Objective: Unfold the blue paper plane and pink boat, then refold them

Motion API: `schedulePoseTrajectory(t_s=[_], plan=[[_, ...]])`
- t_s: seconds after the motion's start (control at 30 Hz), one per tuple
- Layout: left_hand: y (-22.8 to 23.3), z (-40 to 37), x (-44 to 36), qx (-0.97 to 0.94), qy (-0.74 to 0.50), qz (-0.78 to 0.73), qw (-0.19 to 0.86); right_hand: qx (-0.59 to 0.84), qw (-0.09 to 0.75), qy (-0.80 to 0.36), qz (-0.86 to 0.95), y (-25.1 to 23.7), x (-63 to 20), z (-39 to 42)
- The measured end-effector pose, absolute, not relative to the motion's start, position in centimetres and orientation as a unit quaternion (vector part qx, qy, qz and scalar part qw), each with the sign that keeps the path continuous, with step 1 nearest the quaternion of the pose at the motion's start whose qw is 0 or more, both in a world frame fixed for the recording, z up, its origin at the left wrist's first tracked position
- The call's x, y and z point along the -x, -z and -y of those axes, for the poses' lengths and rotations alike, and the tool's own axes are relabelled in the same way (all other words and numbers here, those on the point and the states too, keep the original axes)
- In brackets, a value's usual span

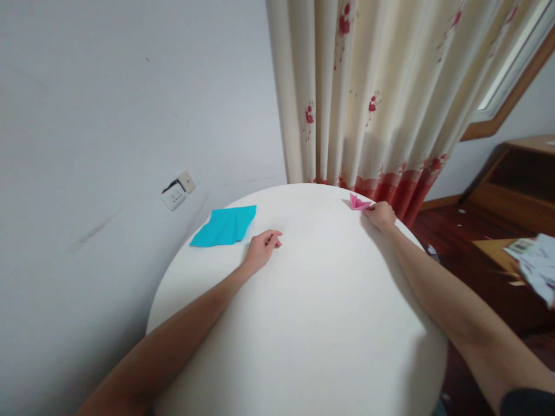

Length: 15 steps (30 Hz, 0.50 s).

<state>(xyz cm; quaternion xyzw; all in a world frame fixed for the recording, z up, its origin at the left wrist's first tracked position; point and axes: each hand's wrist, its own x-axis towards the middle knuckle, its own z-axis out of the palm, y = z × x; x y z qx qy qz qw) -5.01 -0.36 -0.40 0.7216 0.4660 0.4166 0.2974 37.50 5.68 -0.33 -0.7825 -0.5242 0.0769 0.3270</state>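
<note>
At the far right edge of the white round table (321, 300), my right hand (381, 215) pinches one end of a pink folded paper boat (358, 203). The boat sits on the tabletop, its pointed folds facing up. My left hand (261, 249) rests on the table left of the middle. Its fingers are loosely bent with a gap between them, and nothing shows in them. Just beyond and left of it lies a creased sheet of blue paper (224, 226), flat and apart from the hand.
A white wall with a socket and plug (174, 196) stands close on the left. Behind the table hangs a floral curtain (368, 115). On the right are a wooden cabinet (515, 173) and a pile of papers (535, 266) above a dark red floor.
</note>
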Motion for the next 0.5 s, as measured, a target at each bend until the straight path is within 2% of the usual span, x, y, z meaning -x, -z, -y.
schedulePoseTrajectory(t_s=[0.5], plan=[[0.4, 0.5, 4.6, -0.723, -0.416, -0.458, 0.307, 0.817, 0.311, -0.053, 0.483, 1.1, -36.1, -6.7]])
